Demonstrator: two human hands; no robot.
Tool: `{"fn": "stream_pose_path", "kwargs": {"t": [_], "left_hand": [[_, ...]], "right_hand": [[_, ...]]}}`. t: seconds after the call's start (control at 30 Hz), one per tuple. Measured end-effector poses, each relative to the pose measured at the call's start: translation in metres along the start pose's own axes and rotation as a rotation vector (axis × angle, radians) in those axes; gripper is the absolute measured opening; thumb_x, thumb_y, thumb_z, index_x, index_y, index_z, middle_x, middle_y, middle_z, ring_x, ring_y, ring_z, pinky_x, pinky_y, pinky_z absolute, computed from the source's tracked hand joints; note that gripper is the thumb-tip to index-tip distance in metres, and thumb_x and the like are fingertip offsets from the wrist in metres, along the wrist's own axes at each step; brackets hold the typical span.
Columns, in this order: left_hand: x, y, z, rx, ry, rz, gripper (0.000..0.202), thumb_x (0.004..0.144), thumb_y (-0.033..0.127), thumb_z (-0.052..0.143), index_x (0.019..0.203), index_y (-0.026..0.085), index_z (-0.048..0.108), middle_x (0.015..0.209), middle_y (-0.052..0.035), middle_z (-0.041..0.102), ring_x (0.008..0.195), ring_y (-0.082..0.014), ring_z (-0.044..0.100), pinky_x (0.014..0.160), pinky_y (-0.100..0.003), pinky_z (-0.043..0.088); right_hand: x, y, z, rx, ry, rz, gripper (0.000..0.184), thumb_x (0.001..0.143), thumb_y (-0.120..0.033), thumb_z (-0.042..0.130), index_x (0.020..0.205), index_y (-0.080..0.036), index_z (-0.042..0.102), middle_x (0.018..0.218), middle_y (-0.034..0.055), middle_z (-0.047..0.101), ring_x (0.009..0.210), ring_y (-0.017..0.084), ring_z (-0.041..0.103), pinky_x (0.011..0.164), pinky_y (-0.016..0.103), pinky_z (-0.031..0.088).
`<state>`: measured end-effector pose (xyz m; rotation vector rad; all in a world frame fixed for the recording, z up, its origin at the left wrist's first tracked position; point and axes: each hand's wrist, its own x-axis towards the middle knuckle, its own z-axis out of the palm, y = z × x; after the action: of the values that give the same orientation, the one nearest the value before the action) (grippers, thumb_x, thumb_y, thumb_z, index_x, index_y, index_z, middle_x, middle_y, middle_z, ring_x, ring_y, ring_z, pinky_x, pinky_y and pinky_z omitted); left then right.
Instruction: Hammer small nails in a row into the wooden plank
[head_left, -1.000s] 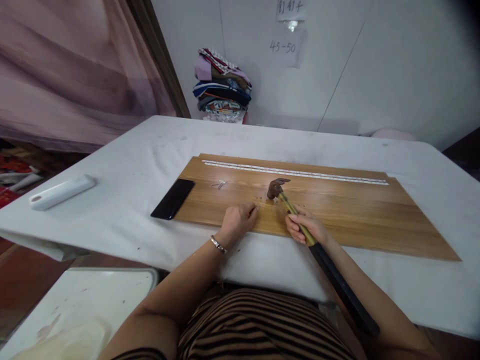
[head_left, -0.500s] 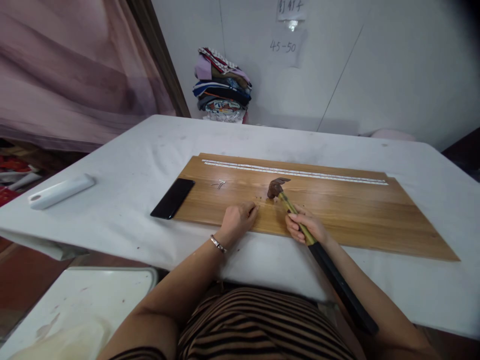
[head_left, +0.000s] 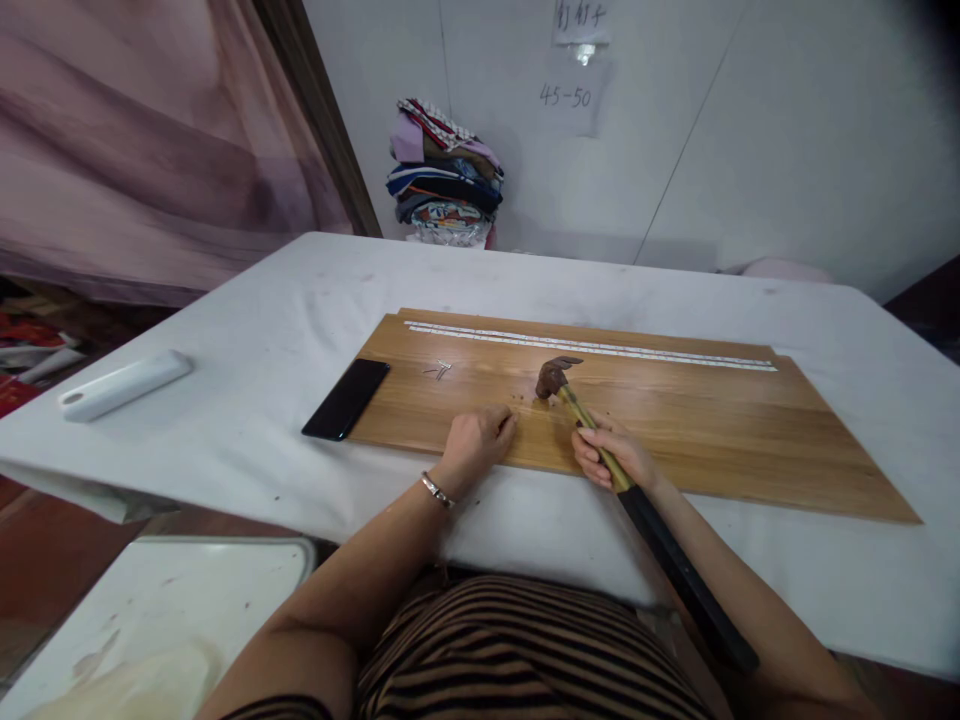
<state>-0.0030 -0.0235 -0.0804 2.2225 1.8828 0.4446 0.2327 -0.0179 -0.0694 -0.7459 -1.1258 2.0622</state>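
Observation:
My right hand (head_left: 611, 452) is closed around the yellow part of a claw hammer's handle. The claw hammer (head_left: 581, 410) has a rusty brown head low over the board and a long black grip reaching back along my right forearm. On the near edge of the wooden board (head_left: 712, 430) rests my left hand (head_left: 480, 437), its fingers curled in; whether anything is inside them is hidden. Small specks lie between my left hand and the hammer head, too small to name. A few loose nails (head_left: 439, 370) lie on the board, up and left of my left hand.
A black phone (head_left: 346, 400) overlaps the board's left end. Two white measuring strips (head_left: 585, 345) run along its far side. A white cylindrical object (head_left: 126, 384) lies on the white-covered table (head_left: 247, 330). Folded clothes (head_left: 446, 180) are stacked by the wall. A white stool (head_left: 225, 575) stands lower left.

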Motion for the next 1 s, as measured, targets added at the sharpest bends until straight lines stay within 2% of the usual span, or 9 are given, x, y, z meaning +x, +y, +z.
{"fn": "stream_pose_path", "kwargs": {"t": [0.2, 1.0], "left_hand": [[0.0002, 0.0012, -0.0014, -0.019, -0.015, 0.0, 0.035, 0.097, 0.037, 0.039, 0.076, 0.021, 0.061, 0.081, -0.0047, 0.071, 0.077, -0.0172, 0.063, 0.064, -0.028, 0.033], [-0.0006, 0.0054, -0.0074, -0.015, -0.036, -0.022, 0.034, 0.096, 0.036, 0.04, 0.077, 0.021, 0.063, 0.08, -0.0052, 0.07, 0.076, -0.0175, 0.063, 0.063, -0.028, 0.032]], "right_hand": [[0.0006, 0.0015, -0.0019, 0.004, 0.0, 0.007, 0.033, 0.084, -0.034, 0.063, 0.107, -0.024, 0.043, 0.056, -0.0121, 0.047, 0.03, 0.004, 0.035, 0.028, 0.014, 0.027], [0.0002, 0.002, -0.0005, 0.002, 0.002, 0.003, 0.03, 0.082, -0.036, 0.065, 0.098, -0.025, 0.042, 0.055, -0.0118, 0.047, 0.029, 0.004, 0.034, 0.027, 0.014, 0.029]]}}
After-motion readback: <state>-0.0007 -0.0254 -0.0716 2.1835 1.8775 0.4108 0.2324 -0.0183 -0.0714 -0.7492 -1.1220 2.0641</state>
